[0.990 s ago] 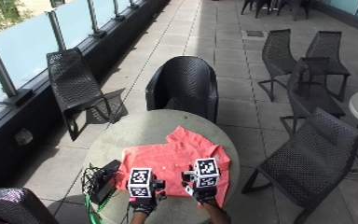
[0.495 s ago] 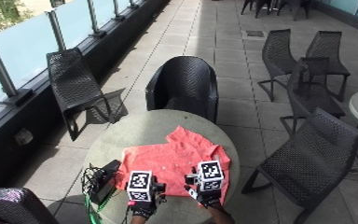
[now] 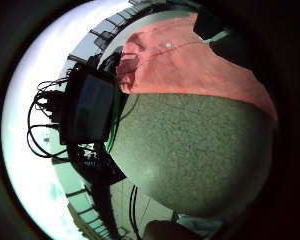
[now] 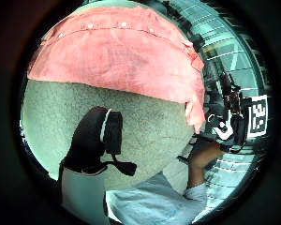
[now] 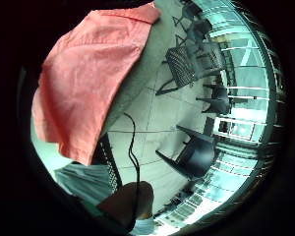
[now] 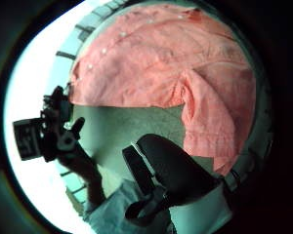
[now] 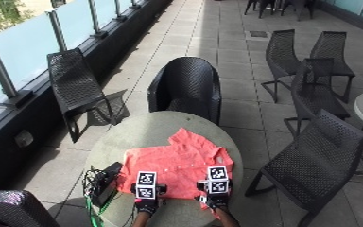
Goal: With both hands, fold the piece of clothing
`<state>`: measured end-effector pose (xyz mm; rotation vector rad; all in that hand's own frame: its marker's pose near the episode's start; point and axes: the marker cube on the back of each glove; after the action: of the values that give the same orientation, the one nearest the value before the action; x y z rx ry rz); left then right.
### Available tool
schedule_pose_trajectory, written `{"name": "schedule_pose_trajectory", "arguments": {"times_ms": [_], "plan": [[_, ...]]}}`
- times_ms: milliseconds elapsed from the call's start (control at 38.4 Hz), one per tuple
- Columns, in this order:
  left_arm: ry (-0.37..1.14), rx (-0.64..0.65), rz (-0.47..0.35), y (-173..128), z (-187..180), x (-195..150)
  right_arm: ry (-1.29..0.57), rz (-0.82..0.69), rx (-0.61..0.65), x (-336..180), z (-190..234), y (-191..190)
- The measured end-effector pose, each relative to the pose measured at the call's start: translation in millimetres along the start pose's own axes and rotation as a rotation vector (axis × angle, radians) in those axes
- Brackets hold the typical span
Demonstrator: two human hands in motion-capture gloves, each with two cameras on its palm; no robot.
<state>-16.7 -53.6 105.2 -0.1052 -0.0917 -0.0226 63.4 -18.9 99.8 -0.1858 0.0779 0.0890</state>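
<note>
A black device with cables (image 7: pixel 105 180) is set at the left rim of the round table (image 7: pixel 137 130), apart from the work area, presumably so that the cloth can be handled without snagging. The coral shirt (image 7: pixel 178 168) is laid flat across the middle of the table with its button placket (image 4: pixel 107 26) facing up and one sleeve reaching toward the far side; this spread is judged to be the starting layout for a fold. Its near hem lies just ahead of both hands.

The left hand (image 7: pixel 146 204) is held over bare tabletop at the near hem. In the left thumb side palm view a gloved thumb (image 4: pixel 91 140) is seen over the table, short of the cloth, with nothing between the fingers; the grip is read as relaxed and empty. The right hand (image 7: pixel 217 201) is held near the shirt's near right corner, where the cloth hangs at the table rim. In the right thumb side palm view its thumb (image 6: pixel 173 168) lies beside a folded-over flap (image 6: pixel 210 122); no cloth is seen pinched, so this grip is likewise read as empty, though contact cannot be excluded. The paired placement is judged to prepare a two-handed pick-up of the hem.

No brand, label or legible writing is visible on the shirt.
</note>
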Motion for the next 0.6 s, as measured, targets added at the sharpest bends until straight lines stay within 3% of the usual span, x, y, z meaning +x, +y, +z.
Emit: {"name": "schedule_pose_trajectory", "arguments": {"times_ms": [156, 313, 469, 599], "plan": [[-0.042, -0.063, 0.025, -18.4, 25.2, -5.0, -0.008, -0.009, -0.052, -2.0, 8.9, -6.5], [-0.007, 0.043, 0.049, -38.2, 30.0, -11.1, -0.109, -0.114, -0.067, -19.7, -21.1, 16.1], [-0.124, 0.260, 0.042, -51.6, 25.9, -14.3, -0.145, -0.159, 0.074, -25.5, -21.5, 3.1], [-0.157, 0.336, 0.049, -55.6, 19.3, -14.3, -0.131, -0.161, 0.242, -15.2, 22.2, -55.7]]}}
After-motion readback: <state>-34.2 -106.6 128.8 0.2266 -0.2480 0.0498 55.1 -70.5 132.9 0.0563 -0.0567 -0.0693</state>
